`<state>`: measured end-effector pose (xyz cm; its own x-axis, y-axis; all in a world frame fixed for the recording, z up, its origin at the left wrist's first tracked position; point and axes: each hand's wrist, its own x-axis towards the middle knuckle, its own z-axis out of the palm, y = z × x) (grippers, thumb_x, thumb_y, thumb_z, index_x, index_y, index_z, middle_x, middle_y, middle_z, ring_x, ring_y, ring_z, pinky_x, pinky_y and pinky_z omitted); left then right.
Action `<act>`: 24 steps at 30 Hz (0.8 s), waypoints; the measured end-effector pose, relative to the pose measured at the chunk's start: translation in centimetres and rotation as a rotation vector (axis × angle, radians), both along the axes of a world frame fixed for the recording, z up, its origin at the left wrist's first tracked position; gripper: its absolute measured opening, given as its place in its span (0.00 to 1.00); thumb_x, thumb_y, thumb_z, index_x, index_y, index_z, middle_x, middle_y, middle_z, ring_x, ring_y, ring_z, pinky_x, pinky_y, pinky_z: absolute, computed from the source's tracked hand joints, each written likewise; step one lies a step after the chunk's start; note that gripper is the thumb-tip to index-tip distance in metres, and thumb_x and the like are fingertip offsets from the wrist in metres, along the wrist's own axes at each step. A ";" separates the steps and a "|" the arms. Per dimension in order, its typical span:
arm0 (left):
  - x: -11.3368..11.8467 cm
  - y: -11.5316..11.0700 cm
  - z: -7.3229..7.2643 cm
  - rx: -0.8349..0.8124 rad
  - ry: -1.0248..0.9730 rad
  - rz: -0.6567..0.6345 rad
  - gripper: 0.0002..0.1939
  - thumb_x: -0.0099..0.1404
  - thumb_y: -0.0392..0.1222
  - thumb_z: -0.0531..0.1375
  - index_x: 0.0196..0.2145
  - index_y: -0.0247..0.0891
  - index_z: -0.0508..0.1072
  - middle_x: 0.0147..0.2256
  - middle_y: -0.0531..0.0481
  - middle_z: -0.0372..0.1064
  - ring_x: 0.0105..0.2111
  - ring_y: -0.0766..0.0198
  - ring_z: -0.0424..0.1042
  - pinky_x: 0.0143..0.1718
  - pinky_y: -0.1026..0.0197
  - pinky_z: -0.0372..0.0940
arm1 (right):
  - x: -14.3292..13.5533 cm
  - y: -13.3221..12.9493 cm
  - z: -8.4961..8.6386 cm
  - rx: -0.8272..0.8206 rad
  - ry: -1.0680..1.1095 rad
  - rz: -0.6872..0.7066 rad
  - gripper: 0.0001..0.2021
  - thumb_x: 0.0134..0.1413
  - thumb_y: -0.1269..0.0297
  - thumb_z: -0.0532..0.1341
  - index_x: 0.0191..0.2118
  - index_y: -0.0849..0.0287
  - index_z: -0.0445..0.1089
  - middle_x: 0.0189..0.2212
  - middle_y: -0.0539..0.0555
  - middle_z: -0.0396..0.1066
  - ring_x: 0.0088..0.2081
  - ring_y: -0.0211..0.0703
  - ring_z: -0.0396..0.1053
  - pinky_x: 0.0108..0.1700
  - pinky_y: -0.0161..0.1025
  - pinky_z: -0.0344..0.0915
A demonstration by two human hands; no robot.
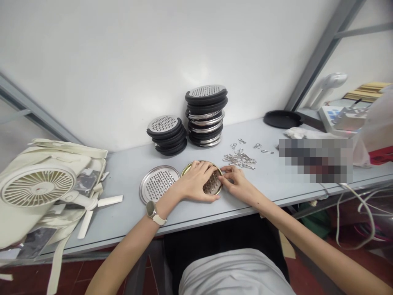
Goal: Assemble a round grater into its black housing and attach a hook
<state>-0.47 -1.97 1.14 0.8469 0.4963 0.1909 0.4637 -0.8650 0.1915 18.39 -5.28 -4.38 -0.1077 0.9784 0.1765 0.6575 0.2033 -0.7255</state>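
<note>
A round, gold-rimmed tin (pixel 218 189) with a perforated, grater-like metal disc in it lies on the table in front of me. My left hand (pixel 198 180) is spread across it, fingers at the far rim and thumb at the near edge, gripping it. At the tin's right rim, my right hand (pixel 232 181) has its thumb and fingertips closed on the edge; whether something small is between them is hidden. Left of the tin lies a second perforated round grater (pixel 159 184), silver, partly behind my left wrist. Several metal safety pins (pixel 241 159) are heaped beyond my right hand.
Two stacks of round graters with black rims, a shorter stack (pixel 168 137) and a taller stack (pixel 206 119), stand near the wall. A white fan (pixel 38 186) lies on cream fabric at left. A black round tray (pixel 282 119) and a plastic bag (pixel 373 127) are at right.
</note>
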 end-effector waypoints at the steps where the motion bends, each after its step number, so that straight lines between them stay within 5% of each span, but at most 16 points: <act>1: 0.0 0.0 0.0 0.003 0.003 0.000 0.36 0.52 0.59 0.62 0.54 0.37 0.60 0.49 0.40 0.61 0.51 0.49 0.61 0.54 0.48 0.52 | -0.1 0.0 0.0 0.007 -0.015 -0.006 0.14 0.58 0.63 0.56 0.29 0.58 0.77 0.47 0.62 0.65 0.52 0.58 0.60 0.56 0.61 0.56; 7: -0.1 0.1 0.0 -0.001 0.012 -0.001 0.31 0.57 0.58 0.59 0.53 0.38 0.62 0.49 0.42 0.64 0.50 0.50 0.63 0.54 0.47 0.52 | -0.6 0.1 0.0 0.012 -0.069 -0.036 0.17 0.58 0.66 0.53 0.23 0.58 0.74 0.46 0.63 0.66 0.51 0.58 0.60 0.54 0.60 0.56; 13: -0.5 -0.1 -0.1 -0.002 -0.002 -0.003 0.41 0.54 0.59 0.60 0.60 0.37 0.55 0.54 0.38 0.62 0.55 0.47 0.60 0.58 0.44 0.50 | -0.4 0.3 -0.2 0.067 -0.053 -0.041 0.16 0.58 0.63 0.54 0.26 0.56 0.77 0.44 0.61 0.67 0.49 0.56 0.62 0.53 0.59 0.58; 19: -0.8 -1.4 -0.6 0.032 0.030 0.058 0.31 0.65 0.52 0.53 0.60 0.35 0.55 0.63 0.36 0.50 0.63 0.48 0.50 0.62 0.46 0.49 | -0.6 0.1 -0.4 0.066 0.000 -0.079 0.16 0.57 0.62 0.56 0.23 0.57 0.75 0.44 0.60 0.68 0.49 0.56 0.61 0.53 0.58 0.58; 24: -0.2 -1.8 -0.4 0.025 0.046 0.080 0.34 0.60 0.56 0.56 0.58 0.36 0.57 0.57 0.38 0.58 0.57 0.47 0.59 0.59 0.46 0.55 | -0.8 -0.3 0.2 0.005 0.026 -0.102 0.16 0.55 0.66 0.54 0.21 0.58 0.73 0.46 0.60 0.67 0.50 0.57 0.60 0.55 0.60 0.55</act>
<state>-0.67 -3.81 0.70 0.8131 0.5581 0.1656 0.5392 -0.8292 0.1471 17.56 -5.54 -4.16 -0.0028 0.9831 0.1829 0.6560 0.1399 -0.7417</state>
